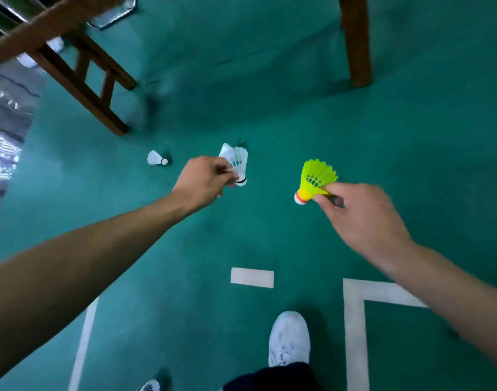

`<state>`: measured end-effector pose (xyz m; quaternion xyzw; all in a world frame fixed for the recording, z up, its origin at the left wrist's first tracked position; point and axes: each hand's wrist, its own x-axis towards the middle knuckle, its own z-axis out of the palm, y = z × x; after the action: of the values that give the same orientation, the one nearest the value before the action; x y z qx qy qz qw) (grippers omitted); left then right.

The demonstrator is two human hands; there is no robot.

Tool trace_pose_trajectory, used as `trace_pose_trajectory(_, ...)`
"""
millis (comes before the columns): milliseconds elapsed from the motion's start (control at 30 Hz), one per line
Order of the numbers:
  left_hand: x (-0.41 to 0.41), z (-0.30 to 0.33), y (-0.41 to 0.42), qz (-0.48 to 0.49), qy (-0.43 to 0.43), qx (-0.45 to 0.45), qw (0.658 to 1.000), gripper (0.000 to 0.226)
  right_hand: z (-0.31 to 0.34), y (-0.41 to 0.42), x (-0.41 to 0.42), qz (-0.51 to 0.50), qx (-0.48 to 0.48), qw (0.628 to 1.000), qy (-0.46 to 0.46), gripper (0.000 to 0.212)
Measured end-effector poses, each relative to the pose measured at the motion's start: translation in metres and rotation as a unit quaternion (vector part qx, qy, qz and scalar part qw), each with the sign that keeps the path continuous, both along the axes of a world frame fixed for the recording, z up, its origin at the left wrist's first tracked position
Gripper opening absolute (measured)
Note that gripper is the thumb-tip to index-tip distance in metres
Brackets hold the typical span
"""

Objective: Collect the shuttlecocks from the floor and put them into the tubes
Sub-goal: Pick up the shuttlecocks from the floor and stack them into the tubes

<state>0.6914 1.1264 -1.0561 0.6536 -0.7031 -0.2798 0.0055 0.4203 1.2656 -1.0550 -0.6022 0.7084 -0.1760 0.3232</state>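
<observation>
My left hand [203, 180] pinches a white feather shuttlecock [236, 160] by its skirt near the cork, which points down. In my right hand [360, 218] is a yellow plastic shuttlecock [316, 179], pinched at the skirt, its white cork with a red band pointing down-left. Both are held above the green floor. A second white shuttlecock [156, 158] lies on its side on the floor, left of my left hand. Two more white shuttlecocks [57, 44] show blurred under the wooden furniture at the top left. No tube is in view.
A wooden chair frame [81, 77] stands at the upper left and a wooden leg [357, 43] at the upper right. A grey mat [7, 128] lies along the left edge. White court lines [354, 320] mark the floor near my white shoe [289, 337].
</observation>
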Motion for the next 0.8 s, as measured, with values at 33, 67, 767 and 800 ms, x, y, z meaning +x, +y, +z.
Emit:
trace_pose_trajectory(33,-0.001,0.039,0.008,0.013,0.016,0.001,1.0,0.016,0.036,0.011,0.004,-0.01,0.02,1.0,-0.013,0.03)
trace_pose_trajectory(67,-0.002,0.106,0.002,0.033,0.04,-0.003,0.999,0.015,0.099,0.005,0.001,-0.017,0.029,0.999,-0.021,0.024)
trace_pose_trajectory(767,0.121,0.639,-0.053,0.181,0.282,-0.072,0.939,0.026,0.587,-0.124,0.184,-0.27,-0.058,0.935,-0.225,0.018)
trace_pose_trajectory(800,0.119,0.638,-0.066,0.168,0.274,-0.086,0.943,0.022,0.587,-0.132,0.184,-0.266,-0.059,0.937,-0.22,0.02)
